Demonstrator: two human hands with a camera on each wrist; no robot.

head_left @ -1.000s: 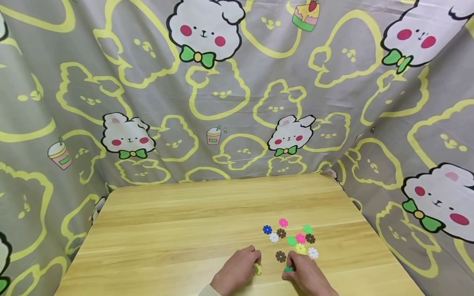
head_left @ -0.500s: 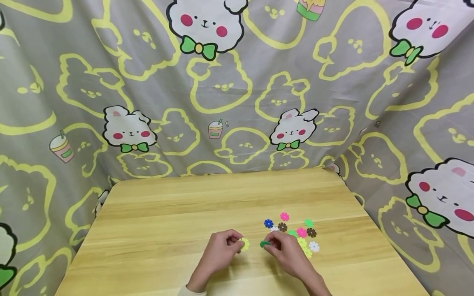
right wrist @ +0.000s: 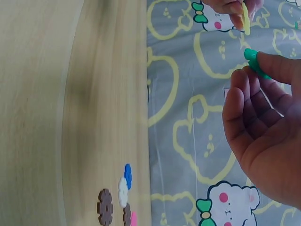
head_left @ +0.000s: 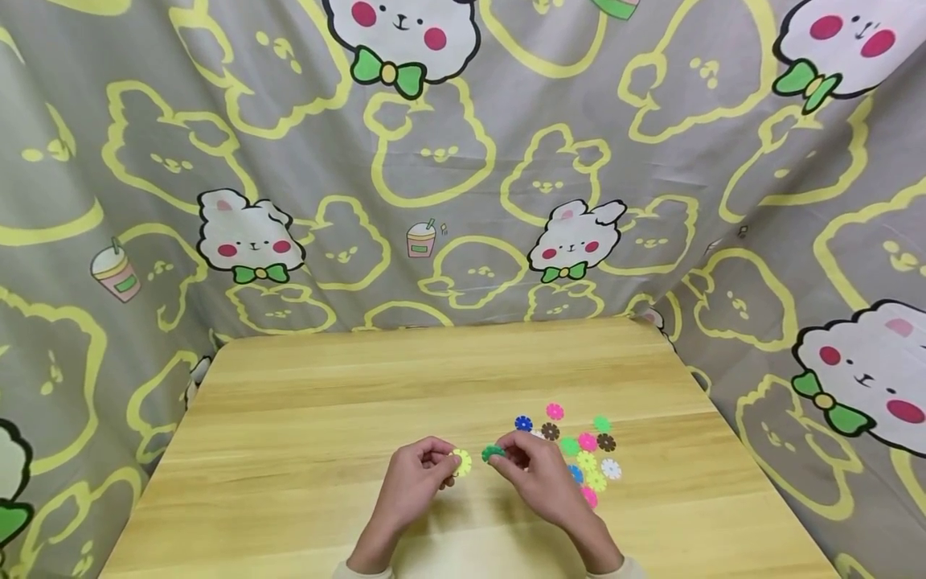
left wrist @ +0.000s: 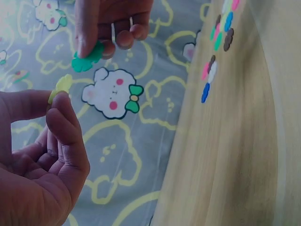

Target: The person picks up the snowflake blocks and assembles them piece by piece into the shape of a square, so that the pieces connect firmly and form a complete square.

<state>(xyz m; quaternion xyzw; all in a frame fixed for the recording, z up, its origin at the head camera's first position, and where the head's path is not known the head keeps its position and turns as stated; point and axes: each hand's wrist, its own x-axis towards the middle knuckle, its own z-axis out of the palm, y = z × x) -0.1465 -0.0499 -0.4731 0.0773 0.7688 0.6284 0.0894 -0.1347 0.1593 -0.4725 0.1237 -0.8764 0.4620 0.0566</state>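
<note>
Between thumb and index finger, my left hand (head_left: 411, 484) pinches a yellow notched plastic disc (head_left: 463, 461), held with its flat side facing the head camera. My right hand (head_left: 542, 476) pinches a green notched disc (head_left: 493, 454), tilted flatter. The two discs are raised over the table, a small gap apart. In the left wrist view, the green disc (left wrist: 83, 62) points toward the yellow one (left wrist: 62, 84). From the right wrist, the green disc (right wrist: 252, 59) shows nearly edge-on, with its lower part hidden by the thumb.
To the right, partly behind my right hand, several loose discs lie on the wooden table (head_left: 304, 434): blue (head_left: 522, 423), pink (head_left: 555, 412), brown (head_left: 606, 442), white (head_left: 611, 469) and others. A patterned curtain (head_left: 477, 185) hangs along the table's back and sides.
Both hands have risen from near the tabletop and moved left, away from the loose discs. The yellow and green discs have come closer together. The head view has tilted down slightly.
</note>
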